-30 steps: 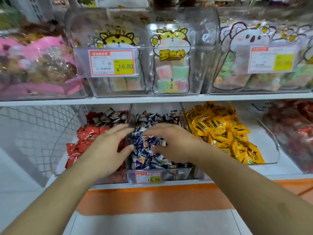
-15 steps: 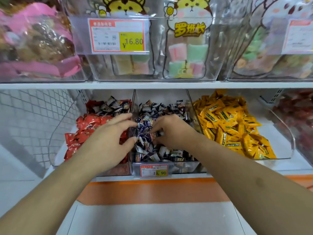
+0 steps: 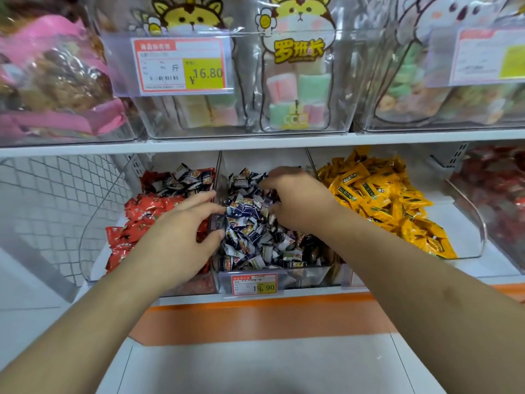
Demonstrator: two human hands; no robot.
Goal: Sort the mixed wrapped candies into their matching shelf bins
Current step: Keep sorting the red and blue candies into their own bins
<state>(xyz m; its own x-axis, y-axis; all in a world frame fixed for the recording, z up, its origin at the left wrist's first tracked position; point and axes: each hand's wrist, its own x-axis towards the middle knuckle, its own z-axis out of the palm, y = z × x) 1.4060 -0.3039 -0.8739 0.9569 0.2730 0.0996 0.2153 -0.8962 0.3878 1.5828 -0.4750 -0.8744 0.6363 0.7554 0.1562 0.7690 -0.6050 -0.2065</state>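
Three clear bins stand side by side on the lower shelf. The left bin holds red wrapped candies (image 3: 136,223), with several dark wrapped candies (image 3: 187,180) lying at its back. The middle bin (image 3: 306,275) is full of dark blue wrapped candies (image 3: 250,234). The right bin holds yellow wrapped candies (image 3: 377,200). My left hand (image 3: 181,237) lies over the divider between the left and middle bins, fingers straight, thumb touching the blue pile. My right hand (image 3: 298,200) reaches deep into the middle bin. Its fingers are bent into the candies and blurred, so any candy in them is hidden.
A price tag (image 3: 253,284) hangs on the middle bin's front. Another bin of red sweets (image 3: 497,194) sits at the far right. Clear bins of marshmallow packs (image 3: 298,89) fill the upper shelf. White wire mesh (image 3: 56,200) closes the left side. An orange ledge (image 3: 255,317) runs below.
The view has moved closer to the shelf and tilted down. My right hand has reached farther back in the middle bin. My left hand stays at the divider.
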